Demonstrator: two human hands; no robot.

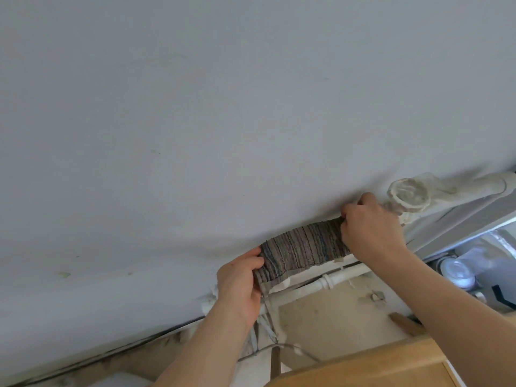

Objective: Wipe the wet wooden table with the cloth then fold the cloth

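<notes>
1. Currently you hold the striped grey-and-mauve woven cloth (304,248) up in the air between both hands, in front of the pale grey painted wall (195,107). It touches no surface that I can see.

2. Your left hand (240,283) is closed on the cloth's lower-left end, thumb over the front face and fingers wrapped behind. Your right hand (371,233) is closed on the upper-right end, pinching the top edge, with the knuckles toward the camera.

3. Key relation: the cloth's long axis runs on a diagonal from the left hand, low and near you, up to the right hand, higher and closer to the wall. It forms a narrow band arched slightly between the two grips, so it looks already doubled lengthwise. I cannot count the layers.

4. The light wooden table (377,367) shows only as a corner at the bottom edge of the view, below and nearer you than the cloth. I cannot judge from here whether it is wet or dry.

5. Judgement: you are in the folding stage. The likely next fold brings one end across to the other along that diagonal axis. Both hands sit at the ends, so either can travel.

6. Risk: the white plastic pipes (321,283) run just behind and below the cloth, and a loose edge could catch on them.
</notes>
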